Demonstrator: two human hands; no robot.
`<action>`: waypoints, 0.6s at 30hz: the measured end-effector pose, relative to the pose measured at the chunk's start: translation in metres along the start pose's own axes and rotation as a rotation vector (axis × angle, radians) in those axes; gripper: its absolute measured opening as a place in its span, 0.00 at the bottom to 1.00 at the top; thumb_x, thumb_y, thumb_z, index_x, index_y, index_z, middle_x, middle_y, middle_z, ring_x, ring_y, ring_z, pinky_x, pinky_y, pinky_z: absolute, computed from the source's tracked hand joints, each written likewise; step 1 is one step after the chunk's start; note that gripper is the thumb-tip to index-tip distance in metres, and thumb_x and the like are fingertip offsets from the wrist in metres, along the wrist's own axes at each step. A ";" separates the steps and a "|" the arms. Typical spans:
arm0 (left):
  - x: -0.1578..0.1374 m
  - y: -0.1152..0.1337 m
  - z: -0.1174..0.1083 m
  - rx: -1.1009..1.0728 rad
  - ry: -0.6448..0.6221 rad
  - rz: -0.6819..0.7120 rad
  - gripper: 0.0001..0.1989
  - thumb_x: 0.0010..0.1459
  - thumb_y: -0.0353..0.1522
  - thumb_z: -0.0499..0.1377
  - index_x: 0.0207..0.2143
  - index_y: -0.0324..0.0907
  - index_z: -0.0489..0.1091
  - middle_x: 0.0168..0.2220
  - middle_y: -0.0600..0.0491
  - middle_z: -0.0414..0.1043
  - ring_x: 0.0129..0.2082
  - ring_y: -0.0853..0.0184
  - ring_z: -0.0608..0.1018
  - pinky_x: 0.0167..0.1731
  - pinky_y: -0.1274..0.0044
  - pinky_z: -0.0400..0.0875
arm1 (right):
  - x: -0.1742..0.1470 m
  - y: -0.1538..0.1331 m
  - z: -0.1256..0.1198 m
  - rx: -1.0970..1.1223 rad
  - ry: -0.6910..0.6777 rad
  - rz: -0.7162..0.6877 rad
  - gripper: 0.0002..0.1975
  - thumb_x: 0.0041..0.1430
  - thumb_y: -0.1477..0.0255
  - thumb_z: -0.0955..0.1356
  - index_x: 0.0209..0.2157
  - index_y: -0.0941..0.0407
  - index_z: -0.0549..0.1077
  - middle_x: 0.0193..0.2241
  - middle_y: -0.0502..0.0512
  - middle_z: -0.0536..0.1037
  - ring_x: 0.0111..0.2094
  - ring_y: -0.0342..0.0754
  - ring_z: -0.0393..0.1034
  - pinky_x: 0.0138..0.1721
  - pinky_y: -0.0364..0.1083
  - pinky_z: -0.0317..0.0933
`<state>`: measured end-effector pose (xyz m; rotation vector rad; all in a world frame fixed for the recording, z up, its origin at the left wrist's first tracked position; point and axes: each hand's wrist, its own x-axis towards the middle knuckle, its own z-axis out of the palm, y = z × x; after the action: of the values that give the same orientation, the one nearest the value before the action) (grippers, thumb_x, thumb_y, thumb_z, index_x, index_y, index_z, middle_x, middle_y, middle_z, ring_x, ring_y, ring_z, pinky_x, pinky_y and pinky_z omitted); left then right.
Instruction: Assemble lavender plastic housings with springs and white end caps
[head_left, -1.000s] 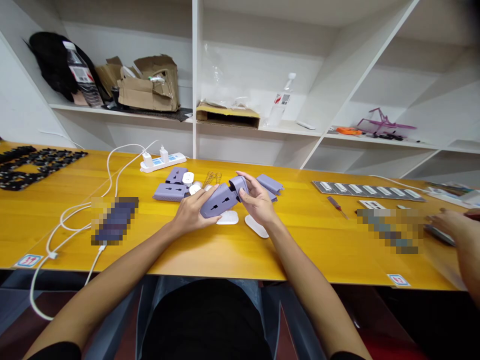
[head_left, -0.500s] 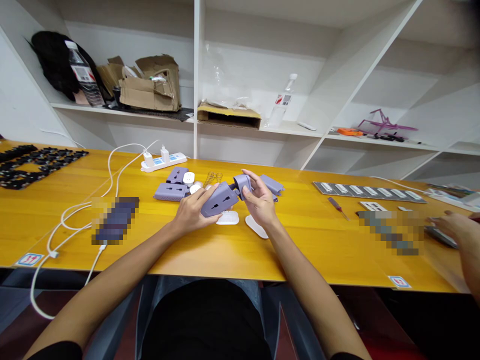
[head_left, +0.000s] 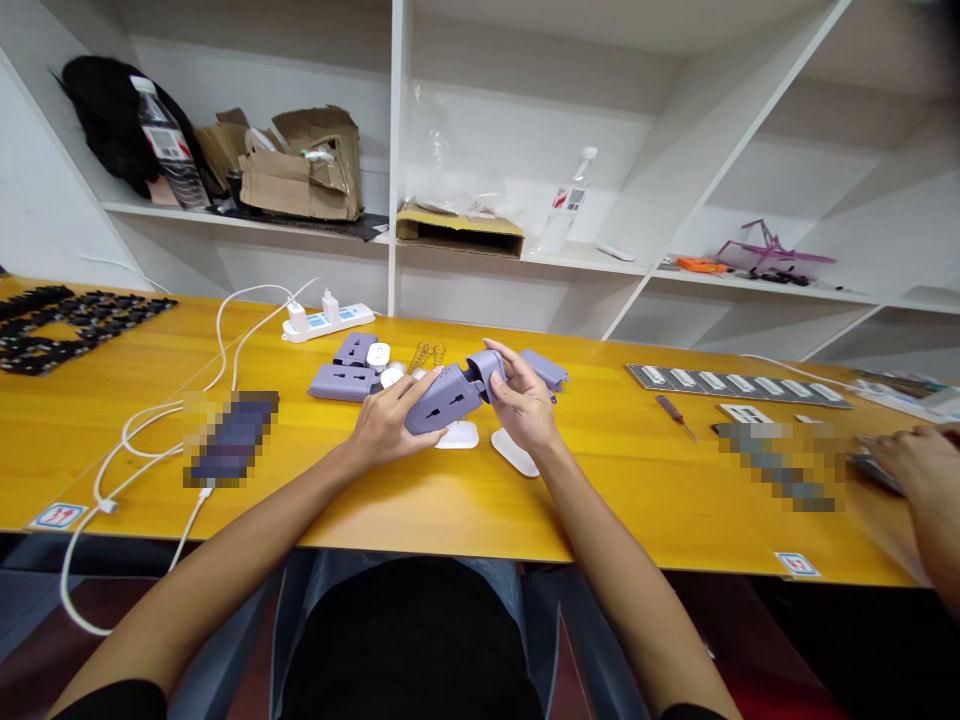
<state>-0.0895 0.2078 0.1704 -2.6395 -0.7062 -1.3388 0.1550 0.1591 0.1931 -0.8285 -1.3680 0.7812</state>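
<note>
Above the yellow wooden tabletop (head_left: 637,500) we list 1 slotted lavender housing (head_left: 442,408), held tilted, its right end higher; all places below are taken from it.

Our left hand (head_left: 386,422): clamped on the housing's left part, fingers over the far edge, thumb along the near edge. Our right hand (head_left: 523,405): closed on 1 rounded lavender end piece (head_left: 486,367) at the housing's right end, thumb on the near face. A dark part shows between the 2 pieces; whether they touch, we cannot tell.

Just nearer than the housing, on the tabletop: 1 white rounded cover (head_left: 457,436). To its right, beneath our right hand: 1 white oblong cover (head_left: 515,455), partly hidden.

Left: 2 further lavender housings (head_left: 341,381), with 1 white socket block (head_left: 378,355) beside them. Behind: metal coil springs (head_left: 420,357). Right, past our right hand: lavender shell pieces (head_left: 544,369), partly hidden.

Back left: 1 white power strip (head_left: 341,320) bearing 2 white plug adapters (head_left: 298,317). Well left: 1 dark device (head_left: 234,440), blurred. Well right: 1 screwdriver (head_left: 673,411). Back right: 1 grey strip (head_left: 667,383) carrying 7 white pieces. Far right: a co-worker's hand (head_left: 919,465).
</note>
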 end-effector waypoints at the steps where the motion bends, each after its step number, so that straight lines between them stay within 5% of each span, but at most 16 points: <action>1: 0.000 0.000 0.000 -0.002 0.003 0.002 0.47 0.59 0.42 0.72 0.76 0.49 0.57 0.55 0.44 0.79 0.48 0.56 0.86 0.45 0.70 0.83 | 0.000 0.000 -0.001 -0.008 -0.006 -0.001 0.29 0.68 0.54 0.71 0.67 0.40 0.70 0.58 0.56 0.79 0.58 0.56 0.75 0.58 0.56 0.71; 18: 0.001 -0.002 0.002 -0.088 -0.023 -0.001 0.47 0.60 0.42 0.71 0.76 0.48 0.57 0.56 0.44 0.79 0.52 0.54 0.84 0.53 0.66 0.81 | 0.001 0.004 -0.011 0.018 0.000 0.033 0.27 0.64 0.56 0.74 0.63 0.42 0.74 0.55 0.55 0.81 0.55 0.56 0.77 0.55 0.56 0.73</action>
<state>-0.0879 0.2103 0.1695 -2.7267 -0.6672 -1.3726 0.1659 0.1611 0.1900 -0.8394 -1.3486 0.8181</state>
